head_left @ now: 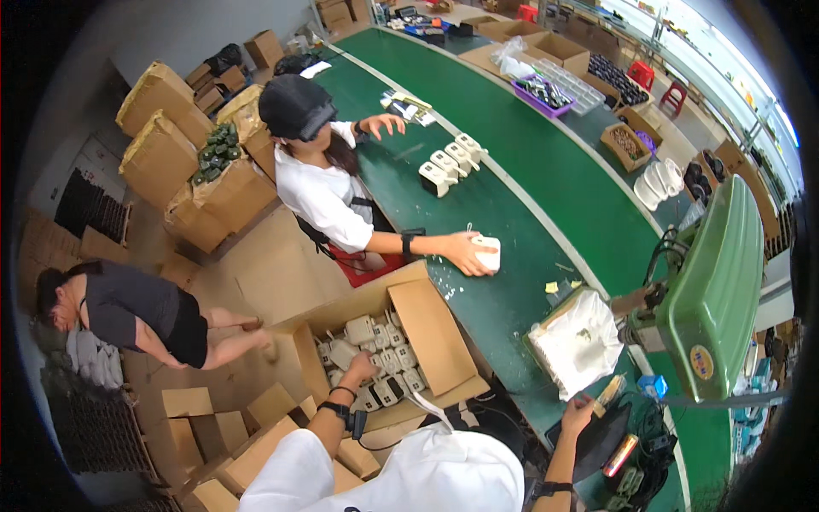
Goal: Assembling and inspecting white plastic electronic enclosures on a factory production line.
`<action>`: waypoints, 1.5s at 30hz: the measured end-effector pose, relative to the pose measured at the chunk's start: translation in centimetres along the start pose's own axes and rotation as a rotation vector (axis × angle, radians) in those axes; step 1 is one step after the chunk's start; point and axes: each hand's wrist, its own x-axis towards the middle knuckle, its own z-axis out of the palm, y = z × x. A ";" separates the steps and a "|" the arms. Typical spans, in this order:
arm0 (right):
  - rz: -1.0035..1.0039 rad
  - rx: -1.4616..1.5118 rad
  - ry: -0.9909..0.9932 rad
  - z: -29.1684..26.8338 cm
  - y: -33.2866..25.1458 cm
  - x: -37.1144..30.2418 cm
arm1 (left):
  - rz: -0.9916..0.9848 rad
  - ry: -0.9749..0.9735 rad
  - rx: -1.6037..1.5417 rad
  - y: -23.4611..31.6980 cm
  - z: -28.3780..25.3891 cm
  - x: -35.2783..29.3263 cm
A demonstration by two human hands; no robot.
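With your left hand (362, 369) closing on one white adapter (359, 328) in the cardboard box (435, 333), lift it straight up while your right hand (578, 410), fingers loosely curled and empty, stays by the bench (512, 299).

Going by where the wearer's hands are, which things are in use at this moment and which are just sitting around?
In use:
- left hand, reaching into the open carton
- white plug adapters in that carton
- right hand, by the stack of white sheets

Sitting around:
- row of adapters on the green belt
- purple tray
- green machine housing
- flat cardboard pieces on the floor
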 end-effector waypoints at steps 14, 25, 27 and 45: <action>0.065 0.346 0.069 -7.5 -6.9 -2.8 | 0.500 -0.486 0.704 3.1 4.5 0.6; -0.164 0.814 -0.462 -16.1 -23.1 -6.3 | 0.703 -0.539 -0.056 26.2 -12.1 -14.1; -0.164 0.866 -0.622 -15.6 -25.7 -7.6 | 0.905 -0.794 -0.080 31.8 -9.9 -15.8; 0.035 0.333 0.117 -10.2 -22.0 0.5 | 1.099 -0.229 -0.285 43.9 7.1 -17.3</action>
